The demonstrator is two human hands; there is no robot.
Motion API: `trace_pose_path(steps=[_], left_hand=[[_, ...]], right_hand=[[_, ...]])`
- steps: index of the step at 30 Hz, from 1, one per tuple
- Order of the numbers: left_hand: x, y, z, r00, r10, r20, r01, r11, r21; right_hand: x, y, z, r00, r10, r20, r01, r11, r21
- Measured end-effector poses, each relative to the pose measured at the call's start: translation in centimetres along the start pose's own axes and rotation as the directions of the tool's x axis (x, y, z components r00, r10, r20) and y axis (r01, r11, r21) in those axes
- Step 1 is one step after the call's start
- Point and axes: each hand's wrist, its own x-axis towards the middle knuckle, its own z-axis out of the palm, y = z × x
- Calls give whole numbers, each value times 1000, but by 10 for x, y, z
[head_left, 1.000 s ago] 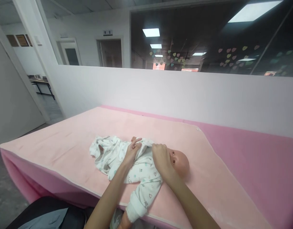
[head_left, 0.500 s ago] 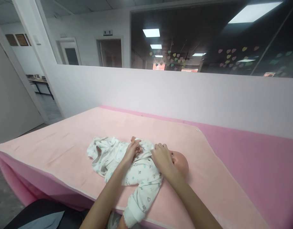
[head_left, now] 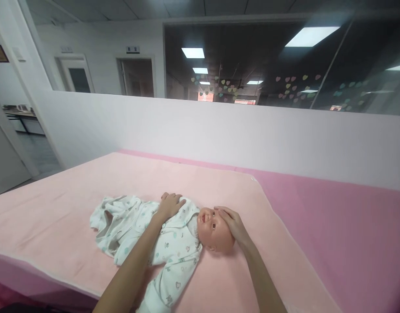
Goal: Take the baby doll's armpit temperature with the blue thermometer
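Note:
A baby doll (head_left: 216,237) lies on its back, its head toward the right and its face up. It wears a white printed baby outfit (head_left: 174,243) with a buttoned front; the near sleeve reaches toward the table's front edge, and the lower part lies rumpled at the left. My left hand (head_left: 170,205) rests on the doll's chest near its far side, fingers apart. Over the top of the doll's head and forehead lies my right hand (head_left: 233,221), fingers stretched out. My left forearm hides part of the outfit.
A pale peach sheet (head_left: 76,182) covers the table, over a pink cloth (head_left: 333,208) that shows at the right and along the edges. Behind stands a white half wall (head_left: 219,130) with a window (head_left: 252,65) above it. A doorway is at the left.
My right hand has moved from the outfit's neck to the doll's head, uncovering its face. My left hand has turned flatter on the chest. The view has shifted right.

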Motion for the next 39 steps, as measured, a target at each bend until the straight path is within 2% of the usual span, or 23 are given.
trace_pose_path(steps=[4, 6, 8, 10, 12, 15, 18, 21, 25, 31, 39], left_hand=[[0, 0, -4, 998, -58, 31, 56, 995, 83], [-3, 2, -8, 995, -88, 48, 81, 989, 125], [-7, 4, -12, 994, -94, 59, 85, 987, 139], [-12, 7, -15, 993, -104, 58, 96, 988, 123], [-16, 8, -18, 989, -129, 70, 123, 988, 93], [-18, 9, -21, 979, -171, 112, 164, 984, 75], [-17, 10, -23, 978, -176, 114, 167, 982, 83], [-16, 10, -24, 980, -166, 108, 156, 984, 89], [-13, 9, -22, 989, -116, 95, 108, 990, 91], [-12, 9, -19, 993, -58, 107, 48, 995, 93], [-17, 9, -19, 996, -42, 76, 32, 992, 122]], right_hand=[[0, 19, -2, 994, 107, -5, -100, 948, 301], [-4, 22, -2, 973, 217, 81, -231, 885, 404], [-8, 23, -1, 928, 315, 200, -372, 808, 457], [-9, 23, -1, 900, 361, 243, -435, 763, 478], [-6, 26, -2, 916, 376, 139, -391, 765, 512], [2, 32, -8, 935, 346, -78, -253, 805, 537], [5, 34, -11, 957, 243, -156, -131, 847, 515], [0, 29, -7, 983, 147, -108, -83, 885, 457], [-7, 20, 0, 994, 110, -15, -97, 924, 370], [-7, 16, -5, 986, 68, -149, -16, 945, 327], [-14, 4, -8, 995, 63, -76, -47, 978, 202]])
